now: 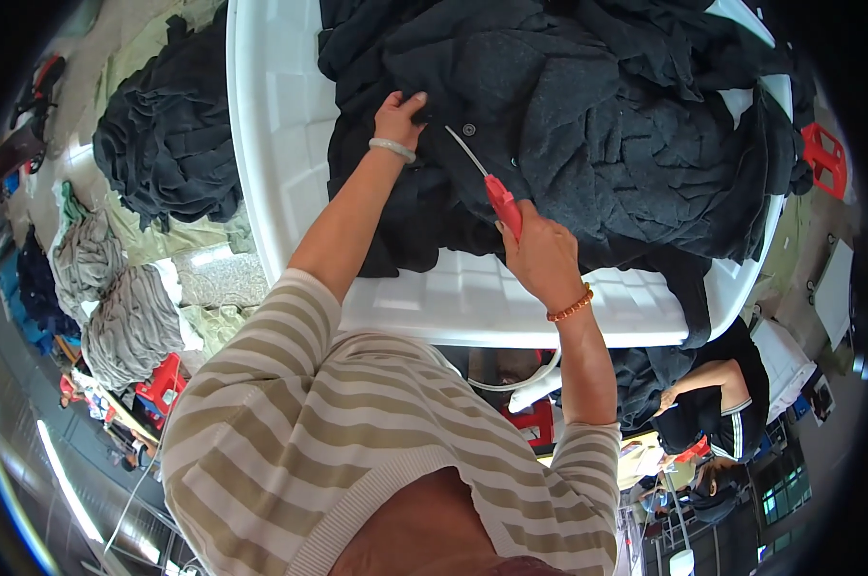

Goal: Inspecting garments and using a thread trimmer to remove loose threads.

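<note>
Black garments (pixel 587 106) lie heaped in a large white plastic tub (pixel 251 125) in front of me. My left hand (pixel 398 123) grips the black cloth at the heap's left side, its thumb showing and the other fingers partly hidden. In my right hand (pixel 541 252) is a red-handled tool (pixel 502 204) with a long thin metal blade; whether it is a pair of scissors seen edge-on I cannot tell. Its tip points up and left, close to a dark round button (pixel 468 129) on the garment. A gap of cloth separates the tip from my left hand.
Another pile of black clothes (pixel 170 125) lies left of the tub, with grey folded cloth (pixel 131 317) nearer me. A red stool (pixel 823 158) stands beyond the tub's right side. At the lower right, another person's arm (pixel 707 384) reaches toward dark cloth.
</note>
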Demonstrator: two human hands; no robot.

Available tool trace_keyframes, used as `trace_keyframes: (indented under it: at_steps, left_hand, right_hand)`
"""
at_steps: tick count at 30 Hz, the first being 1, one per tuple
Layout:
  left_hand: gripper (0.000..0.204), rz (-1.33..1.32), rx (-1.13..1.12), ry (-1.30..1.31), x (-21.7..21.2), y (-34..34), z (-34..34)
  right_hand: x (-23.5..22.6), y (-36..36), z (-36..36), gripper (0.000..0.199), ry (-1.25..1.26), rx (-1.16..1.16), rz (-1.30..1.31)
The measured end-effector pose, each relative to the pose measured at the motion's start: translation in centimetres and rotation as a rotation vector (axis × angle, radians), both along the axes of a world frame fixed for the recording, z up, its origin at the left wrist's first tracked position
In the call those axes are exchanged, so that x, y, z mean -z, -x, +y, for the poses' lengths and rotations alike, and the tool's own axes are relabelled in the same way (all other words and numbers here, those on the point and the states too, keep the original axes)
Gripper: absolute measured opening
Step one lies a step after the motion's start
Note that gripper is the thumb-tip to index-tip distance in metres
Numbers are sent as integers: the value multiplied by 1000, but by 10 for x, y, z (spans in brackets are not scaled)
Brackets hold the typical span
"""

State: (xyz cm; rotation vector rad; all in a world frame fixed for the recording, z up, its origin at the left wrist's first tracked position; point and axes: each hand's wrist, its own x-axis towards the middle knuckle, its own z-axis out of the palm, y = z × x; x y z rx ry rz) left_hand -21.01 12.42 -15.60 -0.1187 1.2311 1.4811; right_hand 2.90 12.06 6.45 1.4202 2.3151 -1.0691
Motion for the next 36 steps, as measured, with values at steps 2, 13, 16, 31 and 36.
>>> trace_keyframes:
  at_steps: [2, 13, 16, 31, 36]
  left_hand:
    - [21, 601, 188, -59, -24, -14, -3]
    - [30, 1131, 743, -504, -62, -69, -15]
    - [29, 1061, 787, -506, -47, -79, -21]
    - [28, 104, 495, 78, -47, -103, 9]
    - [24, 88, 611, -115, -76, -107, 2]
  right_hand:
    - [-7, -5, 4, 24, -15, -21, -4]
    - [-33, -57, -7, 29, 62, 58, -130]
    - [-25, -53, -7, 30, -16, 84, -143]
    - [9, -77, 52, 32, -320, 333, -303]
    - [86, -147, 109, 45, -384, 482, -280]
